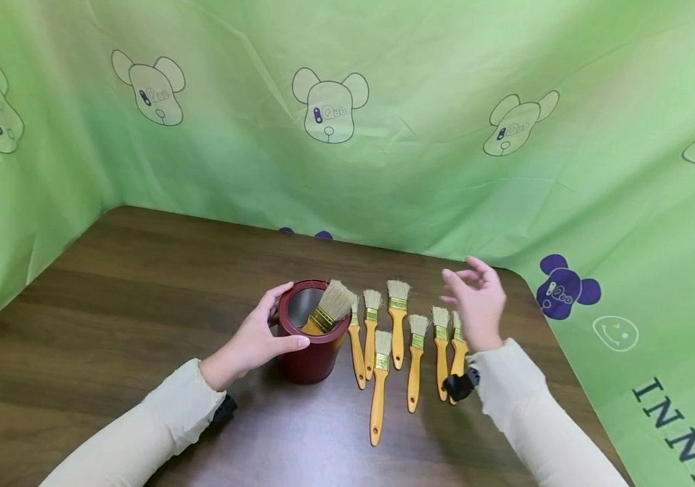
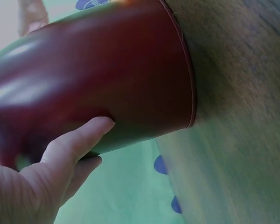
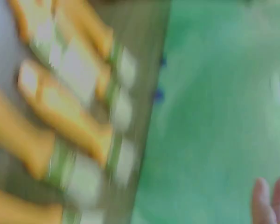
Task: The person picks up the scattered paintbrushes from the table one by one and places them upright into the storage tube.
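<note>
1. The red cup (image 1: pixel 307 362) stands on the wooden surface (image 1: pixel 140 291), upright or nearly so, with its mouth facing up, just left of the loose brushes.
2. The left hand (image 1: pixel 256 338) holds the cup near its rim: the thumb lies along the near side and the fingers curl round the left and far side. The left wrist view shows fingertips against the cup's wall.
3. One brush is inside the cup (image 1: pixel 334 304), handle down, leaning right so that its bristles reach over the rim.
4. Seven brushes lie outside on the surface, bristles toward the green curtain (image 1: pixel 384 182), handles toward the person. The front brush (image 1: pixel 378 399) lies nearest the person; the rightmost brush (image 1: pixel 458 355) is partly hidden by the right arm.
5. The right hand (image 1: pixel 480 304) is in the air over the right end of that group, its fingers bent, spaced apart and holding nothing. The right wrist view is blurred, but shows handles on the surface and fingertips away from them.
6. Judging from this layout, the work looks early: one brush is in the cup, and seven are not yet in it.
</note>
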Action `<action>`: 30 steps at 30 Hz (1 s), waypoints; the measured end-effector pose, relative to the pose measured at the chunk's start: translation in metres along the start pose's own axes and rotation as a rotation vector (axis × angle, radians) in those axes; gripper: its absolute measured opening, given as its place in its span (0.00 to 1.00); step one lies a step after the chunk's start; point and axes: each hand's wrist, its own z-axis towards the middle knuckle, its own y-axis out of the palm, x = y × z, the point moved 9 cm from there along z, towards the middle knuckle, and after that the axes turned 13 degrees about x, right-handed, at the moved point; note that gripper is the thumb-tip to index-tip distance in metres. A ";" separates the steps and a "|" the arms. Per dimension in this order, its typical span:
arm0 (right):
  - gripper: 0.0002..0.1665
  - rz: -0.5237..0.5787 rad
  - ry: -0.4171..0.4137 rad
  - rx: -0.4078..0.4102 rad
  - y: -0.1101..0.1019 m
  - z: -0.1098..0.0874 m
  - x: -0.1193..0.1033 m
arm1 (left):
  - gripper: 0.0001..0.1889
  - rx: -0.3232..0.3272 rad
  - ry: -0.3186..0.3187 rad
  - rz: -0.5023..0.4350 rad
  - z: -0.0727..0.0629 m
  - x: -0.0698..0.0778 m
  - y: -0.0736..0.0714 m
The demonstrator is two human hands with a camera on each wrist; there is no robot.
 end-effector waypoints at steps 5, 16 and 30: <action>0.39 -0.252 0.102 0.011 -0.037 0.028 0.033 | 0.46 0.005 -0.011 -0.002 0.000 -0.002 -0.001; 0.50 -0.580 0.327 -0.272 -0.073 0.020 0.107 | 0.46 -0.006 -0.019 -0.004 -0.001 -0.002 0.003; 0.54 -0.675 0.386 -0.364 -0.070 0.008 0.135 | 0.46 0.005 -0.023 -0.003 -0.001 -0.001 0.003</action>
